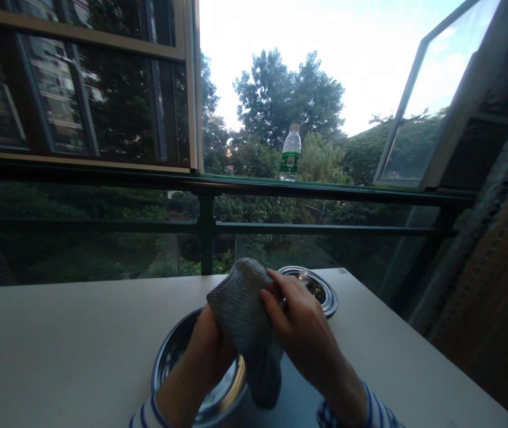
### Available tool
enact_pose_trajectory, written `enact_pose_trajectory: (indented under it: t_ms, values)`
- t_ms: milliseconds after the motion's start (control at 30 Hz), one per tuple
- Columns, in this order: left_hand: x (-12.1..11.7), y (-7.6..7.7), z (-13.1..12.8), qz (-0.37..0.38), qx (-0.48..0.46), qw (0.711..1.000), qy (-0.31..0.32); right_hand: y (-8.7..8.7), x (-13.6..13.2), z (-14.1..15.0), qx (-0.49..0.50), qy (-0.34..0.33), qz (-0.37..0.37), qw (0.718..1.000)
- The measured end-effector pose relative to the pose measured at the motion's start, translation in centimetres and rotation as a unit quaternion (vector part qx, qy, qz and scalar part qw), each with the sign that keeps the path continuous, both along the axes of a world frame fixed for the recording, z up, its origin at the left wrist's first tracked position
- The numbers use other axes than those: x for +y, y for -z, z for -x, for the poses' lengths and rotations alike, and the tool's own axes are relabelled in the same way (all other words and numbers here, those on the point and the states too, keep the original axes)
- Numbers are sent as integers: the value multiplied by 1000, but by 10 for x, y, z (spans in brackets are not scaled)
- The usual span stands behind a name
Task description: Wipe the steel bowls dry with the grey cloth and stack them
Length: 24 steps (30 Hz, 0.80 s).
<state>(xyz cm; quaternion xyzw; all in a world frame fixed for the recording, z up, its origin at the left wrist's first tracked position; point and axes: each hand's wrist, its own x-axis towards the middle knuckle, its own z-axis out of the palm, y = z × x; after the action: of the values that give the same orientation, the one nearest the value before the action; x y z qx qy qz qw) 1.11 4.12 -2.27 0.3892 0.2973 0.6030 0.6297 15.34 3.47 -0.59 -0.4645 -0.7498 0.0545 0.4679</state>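
A grey cloth (247, 315) with a fine mesh-like pattern is held up in front of me, and its lower end hangs down in a fold. My left hand (211, 339) reaches under the cloth from the left, so its fingers are hidden. From the right, my right hand (296, 309) pinches the cloth's upper edge between thumb and fingers. A small shiny spot shows beside those fingers, too little to name. Below my left wrist stands a round metal bowl (161, 359), partly covered by the arm and cloth.
Behind my right hand, a shallow metal dish (331, 302) lies on the white table (79, 339). A plastic bottle with a green label (289, 157) stands on the railing (325, 190) by the open window. A patterned curtain (480, 255) hangs at right.
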Motion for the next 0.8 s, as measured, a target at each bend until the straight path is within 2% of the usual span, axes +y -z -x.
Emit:
enact_pose_trajectory:
  t_ms: [67, 167, 333, 500, 667, 800]
  values:
    - [-2, -2, -5, 2, 3, 999, 38, -1, 1, -1, 10, 26, -4, 1000]
    - [-7, -10, -8, 14, 15, 996, 83, -5, 0, -5, 36, -34, 4, 999]
    - [-12, -20, -3, -29, 27, 999, 34, -9, -3, -10, 72, -126, 22, 989]
    - [-10, -22, 3, -70, 164, 983, 39, -13, -6, -15, 27, -127, 67, 989]
    - [-10, -31, 8, -96, 268, 958, -44, -19, -7, -23, -42, -150, 45, 987]
    - [-9, -38, 22, -90, 276, 945, -148, -23, -5, -33, -13, -126, 13, 992]
